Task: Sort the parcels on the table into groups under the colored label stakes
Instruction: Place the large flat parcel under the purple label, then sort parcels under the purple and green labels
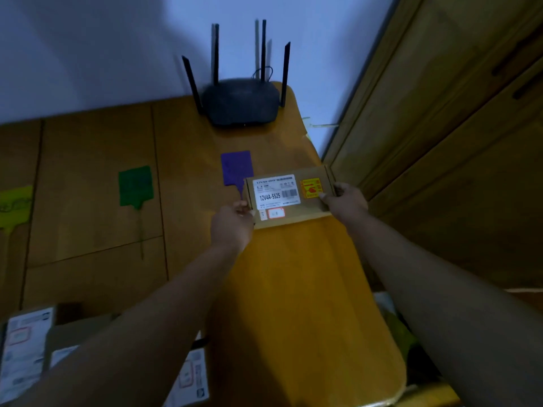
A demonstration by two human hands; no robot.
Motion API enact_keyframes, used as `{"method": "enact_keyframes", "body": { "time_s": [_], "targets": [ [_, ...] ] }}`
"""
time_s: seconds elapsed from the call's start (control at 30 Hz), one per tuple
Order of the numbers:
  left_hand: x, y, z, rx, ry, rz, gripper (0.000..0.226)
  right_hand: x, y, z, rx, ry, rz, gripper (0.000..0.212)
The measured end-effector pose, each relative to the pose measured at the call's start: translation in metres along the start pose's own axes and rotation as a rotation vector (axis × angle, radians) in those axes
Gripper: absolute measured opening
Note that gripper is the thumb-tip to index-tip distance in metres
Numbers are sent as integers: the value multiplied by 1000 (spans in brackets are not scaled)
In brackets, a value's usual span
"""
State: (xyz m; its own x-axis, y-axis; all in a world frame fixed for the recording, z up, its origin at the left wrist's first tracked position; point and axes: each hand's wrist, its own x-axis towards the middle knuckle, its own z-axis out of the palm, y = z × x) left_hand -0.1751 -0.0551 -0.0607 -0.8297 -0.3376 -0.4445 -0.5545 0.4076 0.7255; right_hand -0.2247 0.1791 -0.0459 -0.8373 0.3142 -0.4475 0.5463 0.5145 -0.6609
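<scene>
Both hands out in front of me, set apart, each clamped on one end of a brown cardboard parcel [289, 198]. My left hand [233, 227] pinches the near left corner, thumb on top beside a small red-edged sticker. My right hand [346, 201] grips the right end, thumb lying on the lid just next to the yellow sticker [311, 188]. The white label [276, 190] faces up between my hands, printed 12V4A-5525. The parcel sits low over the bench [293, 289]; whether it rests on the wood or hangs just above it, I cannot tell.

Just beyond my left hand lies the purple label stake [236, 170], flat, its stem running under the parcel's left edge. Further left of that hand is the green label stake [135, 186], and far left, at the frame edge, a yellow-green label stake [14, 205]. Well beyond both hands a black router [241, 101] with four aerials stands against the wall [88, 39]. Under my left forearm, close to me, more parcels [26, 348] lie with white labels up. Right of my right hand stands a wooden cupboard [440, 142].
</scene>
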Motion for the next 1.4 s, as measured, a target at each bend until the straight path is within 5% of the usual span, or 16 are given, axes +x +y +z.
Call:
{"method": "enact_keyframes", "body": {
  "time_s": [0.27,0.4,0.5,0.77,0.97,1.3,1.4],
  "targets": [
    [11,-8,8,-51,-2,-24,28,16,3,17,-31,-35,-38,50],
    [-3,-9,-15,-63,57,41,18,-2,-1,15,-69,137,-33,60],
    [-23,-11,-51,-180,78,119,29,-34,-12,23,-41,200,-171,48],
    [-105,-40,-167,-234,-72,265,28,-178,-66,108,127,-396,-403,22],
    [-158,-98,-229,-223,-68,287,29,-268,-72,157,102,-492,-408,23],
    [-173,-171,-235,-2,-173,273,36,-331,13,170,-126,-189,-232,56],
    [-160,-170,-228,306,-158,359,54,-347,37,173,-15,-6,41,60]
  ]
}}
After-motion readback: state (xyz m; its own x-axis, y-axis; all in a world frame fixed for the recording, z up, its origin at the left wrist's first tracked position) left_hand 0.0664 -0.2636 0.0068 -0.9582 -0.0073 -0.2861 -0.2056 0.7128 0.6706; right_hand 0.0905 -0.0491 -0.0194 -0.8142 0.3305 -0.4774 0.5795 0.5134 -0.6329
